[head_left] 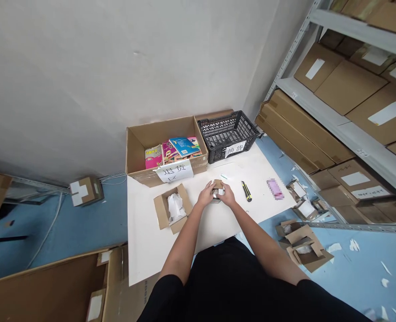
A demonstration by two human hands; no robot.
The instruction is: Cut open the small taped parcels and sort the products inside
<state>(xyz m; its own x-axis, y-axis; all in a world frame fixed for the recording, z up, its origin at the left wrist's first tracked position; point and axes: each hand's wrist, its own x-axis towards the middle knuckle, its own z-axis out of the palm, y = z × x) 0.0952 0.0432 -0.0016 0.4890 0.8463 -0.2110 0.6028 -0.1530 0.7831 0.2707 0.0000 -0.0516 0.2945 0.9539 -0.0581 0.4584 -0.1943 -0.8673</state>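
On the white table, my left hand (205, 195) and my right hand (227, 195) close in from both sides on a small cardboard box (219, 184). Its brown flap stands up between them, and a whitish, shiny part shows inside; the fingers hide most of the rest. Left of my hands sits an open carton (162, 213) with crumpled white paper (175, 206) in it. A yellow-and-black box cutter (246, 191) lies to the right of my right hand. Just beyond my fingers is a small pale strip (223, 177).
A large carton (139, 175) with books (184, 146) and a black plastic crate (214, 155) stand at the table's back, both with paper signs. A blurred pink item (275, 188) lies at right. Shelves (338, 129) hold boxes; opened cartons (307, 252) and scraps litter the blue floor.
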